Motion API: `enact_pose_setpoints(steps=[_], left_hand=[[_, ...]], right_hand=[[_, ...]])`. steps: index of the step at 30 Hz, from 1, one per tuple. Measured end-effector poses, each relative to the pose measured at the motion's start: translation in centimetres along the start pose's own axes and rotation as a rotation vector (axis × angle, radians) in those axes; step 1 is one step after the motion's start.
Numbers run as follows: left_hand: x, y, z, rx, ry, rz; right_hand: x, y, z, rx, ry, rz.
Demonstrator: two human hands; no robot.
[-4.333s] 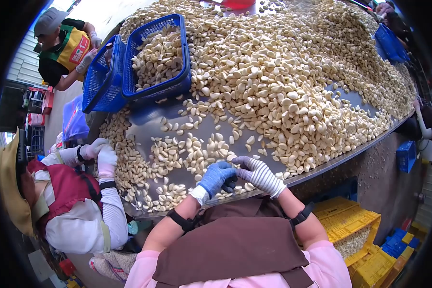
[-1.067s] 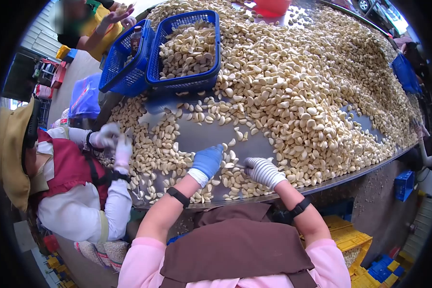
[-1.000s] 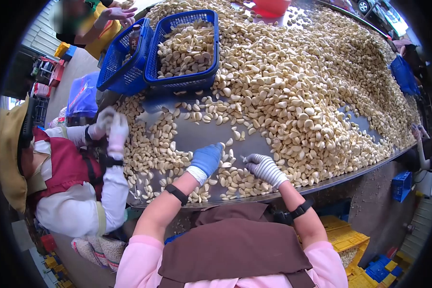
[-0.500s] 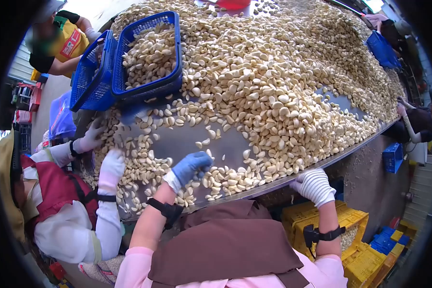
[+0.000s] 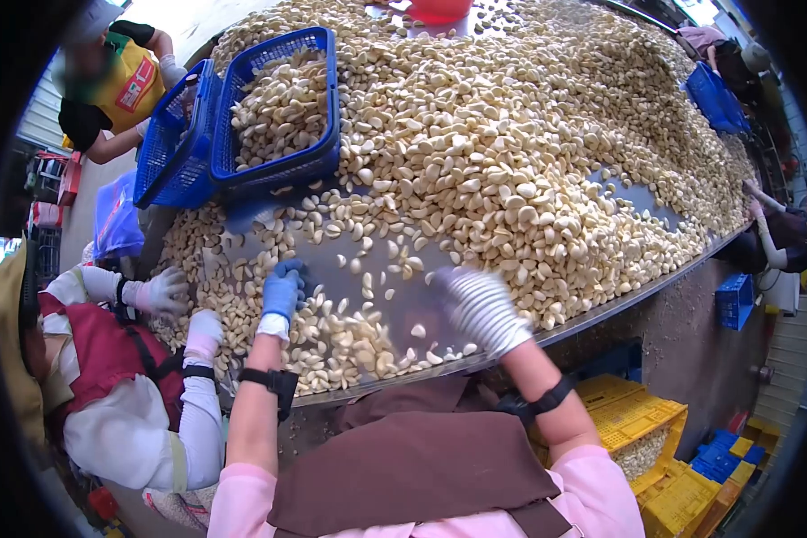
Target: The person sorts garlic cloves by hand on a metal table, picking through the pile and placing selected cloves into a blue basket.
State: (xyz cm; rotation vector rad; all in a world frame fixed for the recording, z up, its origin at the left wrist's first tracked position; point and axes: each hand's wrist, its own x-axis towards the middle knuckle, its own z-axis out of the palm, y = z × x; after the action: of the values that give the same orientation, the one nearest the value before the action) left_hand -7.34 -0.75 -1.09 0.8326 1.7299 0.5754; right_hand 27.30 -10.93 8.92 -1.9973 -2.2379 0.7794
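Note:
Peeled garlic cloves (image 5: 475, 179) lie in a large heap across a metal table. My left hand (image 5: 283, 289), in a blue glove over a white cuff, is on edge among loose cloves at the left, fingers extended and touching them. My right hand (image 5: 482, 309), in a white-and-grey striped glove, is over the bare metal beside the heap's lower edge. Motion smears its fingers. Between my hands, a loose patch of cloves (image 5: 354, 345) spreads along the near edge of the metal table (image 5: 403, 300).
Two blue baskets stand at the back left: one holding cloves (image 5: 333, 108), the other tilted (image 5: 166, 148). A co-worker's gloved hands (image 5: 204, 334) work close to my left. Yellow crates (image 5: 632, 430) are below at the right. Other people stand around the table.
My left hand has moved left and a little up, into the loose cloves. My right hand has left the table edge and swung left over the metal. Loose cloves between them have shifted.

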Motion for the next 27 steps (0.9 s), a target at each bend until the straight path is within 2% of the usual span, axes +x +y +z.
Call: enact_pose_setpoints(steps=[1, 2, 3, 4, 5, 6, 8, 10, 12, 14, 16, 17, 18, 20, 21, 23, 24, 26, 27], left_hand=[[-2.6, 1.2, -0.1, 0.099, -0.045, 0.01], [-6.4, 2.5, 1.1, 0.132, -0.136, 0.051], [-6.8, 0.0, 2.0, 0.209, -0.333, 0.32], [-9.0, -0.7, 3.3, 0.427, -0.474, 0.416], [-11.6, -0.1, 4.4, 0.65, -0.621, 0.365], [-12.2, -1.8, 4.5, 0.906, -0.655, 0.397], [-10.8, -5.2, 1.4, 0.68, -0.57, 0.165], [-9.5, -4.9, -3.2, 0.801, -0.347, 0.119], [-9.6, -2.7, -4.9, 1.187, -0.125, 0.07], [-10.6, 0.0, -2.3, 1.207, -0.143, 0.077], [-11.4, 1.0, 1.2, 0.949, -0.248, 0.331], [-11.9, 1.6, 3.2, 0.894, -0.328, 0.355], [-12.3, 2.1, 5.2, 0.836, -0.406, 0.378], [-12.7, 1.8, 8.9, 0.796, -0.372, 0.539], [-12.7, 2.0, 10.3, 0.792, -0.373, 0.547], [-12.4, 2.6, 12.7, 0.451, -0.589, 0.475], [-12.4, 3.3, 13.6, 0.453, -0.595, 0.479], [-12.4, 4.3, 14.6, 0.347, -0.785, 0.228], [-12.6, 4.7, 14.7, 0.405, -0.737, 0.236]], right_hand=[[0.9, 1.1, -0.6, -0.218, 0.094, 0.17], [1.7, 2.8, 0.2, -0.302, 0.195, 0.13], [2.9, 4.1, 1.4, -0.384, 0.134, 0.063], [4.4, 4.8, 2.9, -0.392, 0.073, 0.046], [5.0, 4.8, 3.3, -0.375, 0.053, 0.039], [5.3, 4.9, 3.5, -0.362, 0.032, 0.032], [4.0, 4.9, 3.9, -0.142, 0.083, 0.058], [3.4, 4.8, 4.7, 0.095, -0.106, 0.15], [2.6, 3.5, 5.7, 0.171, -0.134, 0.118], [3.2, 2.6, 6.8, 0.428, -0.091, 0.13], [4.1, 3.4, 7.2, 0.711, -0.195, 0.175], [4.0, 3.7, 6.7, 0.849, -0.245, 0.19], [3.5, 3.8, 5.9, 0.845, -0.237, 0.192], [2.1, 3.6, 4.2, 1.129, -0.289, 0.284], [1.5, 3.4, 4.2, 1.198, -0.237, 0.24], [0.0, 2.5, 2.8, 1.364, -0.27, 0.265], [-0.5, 2.4, 2.9, 1.437, -0.269, 0.25], [-0.9, 2.5, 4.4, 1.45, -0.255, 0.231], [-1.0, 1.9, 4.9, 1.288, -0.081, 0.224]])
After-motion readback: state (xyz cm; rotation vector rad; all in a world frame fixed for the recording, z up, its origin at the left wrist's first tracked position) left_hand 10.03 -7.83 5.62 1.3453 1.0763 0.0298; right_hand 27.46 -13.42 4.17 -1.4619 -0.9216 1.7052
